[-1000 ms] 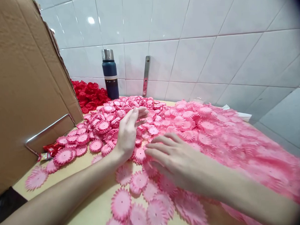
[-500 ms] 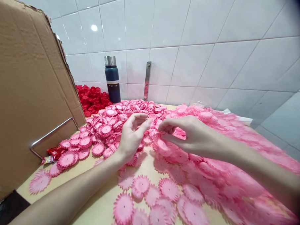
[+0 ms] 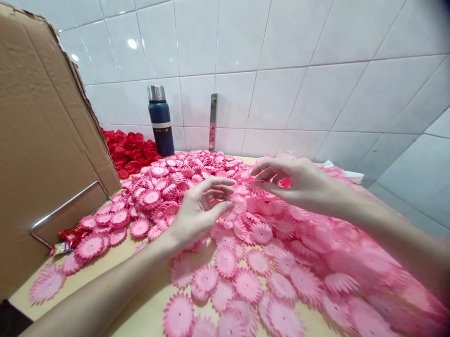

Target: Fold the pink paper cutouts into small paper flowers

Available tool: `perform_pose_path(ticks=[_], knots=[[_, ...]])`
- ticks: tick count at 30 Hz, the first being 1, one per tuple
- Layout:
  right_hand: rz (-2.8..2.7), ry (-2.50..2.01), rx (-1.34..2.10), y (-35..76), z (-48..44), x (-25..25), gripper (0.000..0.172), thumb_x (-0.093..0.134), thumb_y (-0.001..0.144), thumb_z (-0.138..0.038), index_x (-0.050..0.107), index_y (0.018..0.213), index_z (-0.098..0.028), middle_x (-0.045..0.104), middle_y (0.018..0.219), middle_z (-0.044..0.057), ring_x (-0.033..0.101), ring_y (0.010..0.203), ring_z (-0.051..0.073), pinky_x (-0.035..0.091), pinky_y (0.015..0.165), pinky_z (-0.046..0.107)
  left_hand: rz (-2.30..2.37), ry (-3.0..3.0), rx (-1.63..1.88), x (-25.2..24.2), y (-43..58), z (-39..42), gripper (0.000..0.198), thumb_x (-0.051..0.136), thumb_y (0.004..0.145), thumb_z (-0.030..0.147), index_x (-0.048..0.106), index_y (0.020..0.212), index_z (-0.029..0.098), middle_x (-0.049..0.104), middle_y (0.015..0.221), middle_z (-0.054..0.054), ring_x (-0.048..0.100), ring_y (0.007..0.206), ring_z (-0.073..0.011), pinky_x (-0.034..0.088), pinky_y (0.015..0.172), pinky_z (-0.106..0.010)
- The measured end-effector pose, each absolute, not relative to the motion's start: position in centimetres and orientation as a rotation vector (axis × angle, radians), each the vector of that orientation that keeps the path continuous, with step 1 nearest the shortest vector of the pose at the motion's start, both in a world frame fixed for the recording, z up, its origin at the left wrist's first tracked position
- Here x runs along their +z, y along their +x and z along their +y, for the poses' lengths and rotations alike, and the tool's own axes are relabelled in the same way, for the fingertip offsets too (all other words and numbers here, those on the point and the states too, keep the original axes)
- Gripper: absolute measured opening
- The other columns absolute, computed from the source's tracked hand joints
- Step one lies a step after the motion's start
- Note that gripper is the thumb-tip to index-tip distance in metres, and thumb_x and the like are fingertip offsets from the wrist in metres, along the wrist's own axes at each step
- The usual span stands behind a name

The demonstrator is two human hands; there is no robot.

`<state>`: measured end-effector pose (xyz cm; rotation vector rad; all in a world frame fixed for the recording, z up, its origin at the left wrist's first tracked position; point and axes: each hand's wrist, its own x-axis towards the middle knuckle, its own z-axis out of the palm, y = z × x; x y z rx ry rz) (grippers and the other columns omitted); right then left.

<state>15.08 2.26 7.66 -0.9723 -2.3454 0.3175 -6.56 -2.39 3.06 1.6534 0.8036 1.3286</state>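
Pink scalloped flower-petal discs (image 3: pixel 180 317) cover the table, some lying singly and others heaped. My left hand (image 3: pixel 200 209) hovers over the middle of the heap, its fingers curved and its thumb apart, with nothing visible between them. To its right and slightly higher, my right hand (image 3: pixel 291 183) pinches a pink petal disc (image 3: pixel 256 188) between thumb and fingertips. The two hands do not touch. My right forearm passes over the denser pile of discs (image 3: pixel 325 253) and hides part of it.
A cardboard box (image 3: pixel 41 146) with a bent metal rod (image 3: pixel 66 207) stands at the left. A blue bottle (image 3: pixel 161 121) and red petals (image 3: pixel 130 150) are at the back, near the tiled wall (image 3: pixel 274 32). A red wrapper (image 3: pixel 74 235) lies beside the rod.
My right hand has moved up and to the right, so the hands are farther apart. My left hand has turned slightly and its fingers are more extended. The view has shifted slightly right.
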Motion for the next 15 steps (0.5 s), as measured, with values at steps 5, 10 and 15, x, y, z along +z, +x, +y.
perform_pose_path(ticks=[5, 10, 15], knots=[[-2.44, -1.041, 0.057, 15.3, 3.1, 6.5, 0.022, 0.047, 0.089, -0.015, 0.064, 0.103, -0.02, 0.073, 0.092, 0.007, 0.068, 0.079, 0.021, 0.053, 0.066, 0.035, 0.612, 1.652, 1.216, 3.5, -6.6, -2.8, 0.042, 0.056, 0.078, 0.002, 0.06, 0.114, 0.023, 0.061, 0.122, -0.007, 0.059, 0.113, -0.0204, 0.047, 0.101, -0.039], [-2.529, -0.961, -0.316, 13.7, 1.5, 6.4, 0.023, 0.049, 0.091, -0.022, 0.066, 0.106, -0.014, 0.069, 0.108, 0.015, 0.06, 0.102, 0.033, 0.047, 0.084, 0.051, 0.692, 1.505, 1.449, 4.4, -7.2, -2.3, 0.037, 0.055, 0.081, 0.006, 0.061, 0.113, 0.022, 0.065, 0.122, -0.006, 0.058, 0.118, -0.0213, 0.041, 0.107, -0.041], [-2.757, -0.664, -0.027, 10.2, -2.1, 5.6, 0.022, 0.046, 0.094, -0.021, 0.068, 0.095, -0.018, 0.062, 0.124, 0.011, 0.051, 0.112, 0.03, 0.045, 0.09, 0.049, 0.825, 1.396, 1.689, 4.1, -7.6, -1.4, 0.019, 0.056, 0.084, 0.015, 0.063, 0.102, 0.018, 0.069, 0.106, -0.007, 0.065, 0.103, -0.0209, 0.047, 0.099, -0.042]])
